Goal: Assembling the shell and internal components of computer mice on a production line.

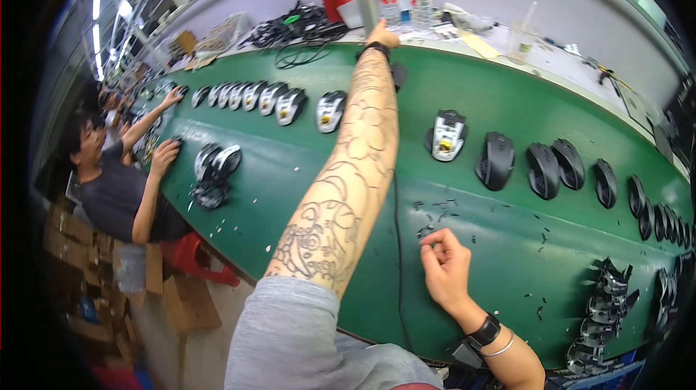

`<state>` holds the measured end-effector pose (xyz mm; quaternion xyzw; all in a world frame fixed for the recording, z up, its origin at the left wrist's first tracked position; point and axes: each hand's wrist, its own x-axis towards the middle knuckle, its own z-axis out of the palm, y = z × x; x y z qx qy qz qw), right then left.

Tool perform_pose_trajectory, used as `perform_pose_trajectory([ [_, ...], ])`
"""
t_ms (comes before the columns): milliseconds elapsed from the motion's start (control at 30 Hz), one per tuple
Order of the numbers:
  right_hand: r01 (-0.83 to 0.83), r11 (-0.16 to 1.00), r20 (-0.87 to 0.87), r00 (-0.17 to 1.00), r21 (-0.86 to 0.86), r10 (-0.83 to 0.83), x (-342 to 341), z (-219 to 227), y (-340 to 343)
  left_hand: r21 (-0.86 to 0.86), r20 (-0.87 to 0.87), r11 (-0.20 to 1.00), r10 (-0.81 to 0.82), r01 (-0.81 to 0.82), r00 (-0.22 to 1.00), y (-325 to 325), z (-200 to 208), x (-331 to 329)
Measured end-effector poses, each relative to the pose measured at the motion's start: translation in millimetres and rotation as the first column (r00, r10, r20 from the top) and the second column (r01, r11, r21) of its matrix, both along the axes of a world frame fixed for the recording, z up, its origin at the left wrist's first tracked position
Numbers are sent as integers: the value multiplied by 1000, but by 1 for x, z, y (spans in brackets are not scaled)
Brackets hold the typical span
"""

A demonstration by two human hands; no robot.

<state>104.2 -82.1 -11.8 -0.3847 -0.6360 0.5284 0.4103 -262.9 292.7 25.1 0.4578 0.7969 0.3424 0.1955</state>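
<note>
Small dark parts (425,231): at the right hand's fingertips | right hand (446,267): fingertips drawn together, cannot tell if grasping one | half-built mouse (447,147): beyond that hand | left hand (382,33): reaching to the counter's (290,191) far side, near bottle (420,0), grasp cannot be told | step: apparently fetching; next move seemingly calls for fine pinching

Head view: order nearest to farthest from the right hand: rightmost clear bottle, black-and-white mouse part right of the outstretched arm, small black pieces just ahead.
1. Small black pieces: just ahead of the right hand.
2. Black-and-white mouse part: farther ahead.
3. Rightmost clear bottle: at the back.
</note>
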Motion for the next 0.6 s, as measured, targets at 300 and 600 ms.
perform_pose_trajectory([
  [300,8,995,-77,997,-101,-16,18,-7,14,360,-241,933,93,0,966,79,27,49],
  [600,-39,993,-49,998,-110,33,20,2,11,180,-573,982,62,52,817,133,48,2],
])
